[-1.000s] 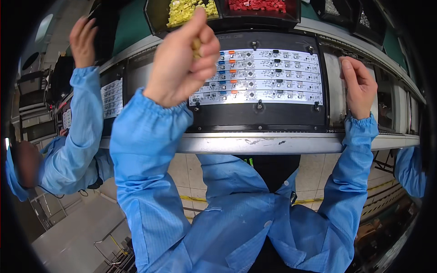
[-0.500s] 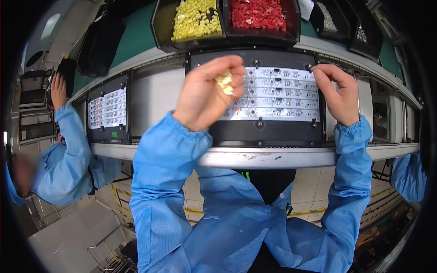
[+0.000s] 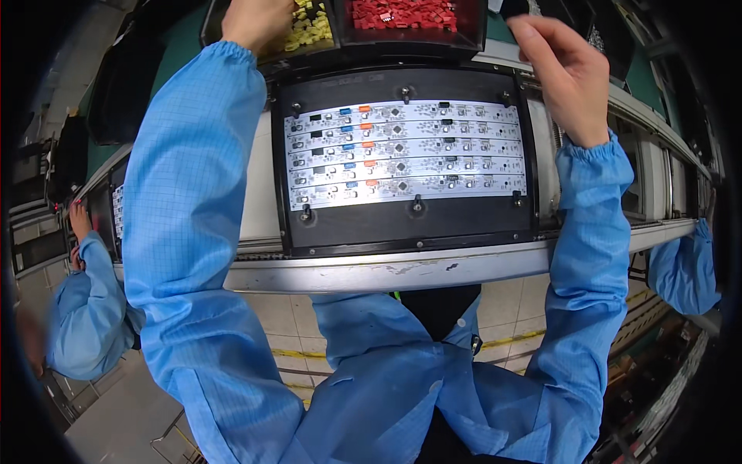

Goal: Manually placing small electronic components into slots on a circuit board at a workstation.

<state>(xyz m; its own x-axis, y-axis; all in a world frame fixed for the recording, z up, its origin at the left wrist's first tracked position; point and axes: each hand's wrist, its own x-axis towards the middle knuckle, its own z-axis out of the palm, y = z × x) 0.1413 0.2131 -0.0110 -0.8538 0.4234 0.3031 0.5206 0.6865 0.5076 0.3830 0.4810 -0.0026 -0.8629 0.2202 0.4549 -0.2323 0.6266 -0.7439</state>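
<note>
My left hand (image 3: 259, 22) reaches into the black bin of small yellow connector-like parts (image 3: 311, 29) at the top edge. Its fingers are mostly hidden, so what it holds does not show. My right hand (image 3: 566, 76) is raised beyond the right end of the black fixture (image 3: 363, 226), thumb and fingers loosely bent with a gap between them and nothing visible inside. Between my arms the fixture carries several long white circuit boards (image 3: 471, 166) in rows. Blue, orange and black parts stand on the boards, and dark clamps surround them.
A bin of red parts (image 3: 402, 14) adjoins the yellow one. The fixture lies on a conveyor with a pale metal front rail (image 3: 371, 272). To the left, a co-worker (image 3: 89, 309) in blue works beside another fixture; another blue sleeve (image 3: 684, 271) shows at far right.
My left hand, which held yellow parts over the boards, has moved up and left to the yellow bin. My right hand has lifted off the fixture's right edge. The view has shifted.
</note>
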